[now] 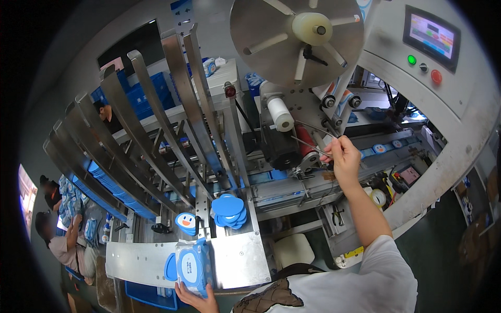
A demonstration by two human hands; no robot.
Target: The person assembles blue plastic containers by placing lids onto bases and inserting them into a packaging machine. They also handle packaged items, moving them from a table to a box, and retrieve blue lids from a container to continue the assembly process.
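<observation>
My left hand [201, 301] grips the lower end of a blue and white wet wipes pack [193, 267], which rests on a metal plate [237, 263] at the machine's front. Beside the pack's left edge shows a blue lid [170, 266]. My right hand [344, 159] is closed on long metal tweezers [314, 146], whose spread tips point left, close to a red roller [305, 140]. Behind the pack lie a stack of plain blue lids [228, 210] and a smaller stack of lids with a face print [186, 223].
Tall metal guide rails [148, 128] rise at the left, with blue lid stacks [117, 185] between them. A large metal reel [276, 49] hangs overhead. At the right are a control screen [431, 39] and a conveyor [386, 149] carrying packs. People [73, 245] sit at far left.
</observation>
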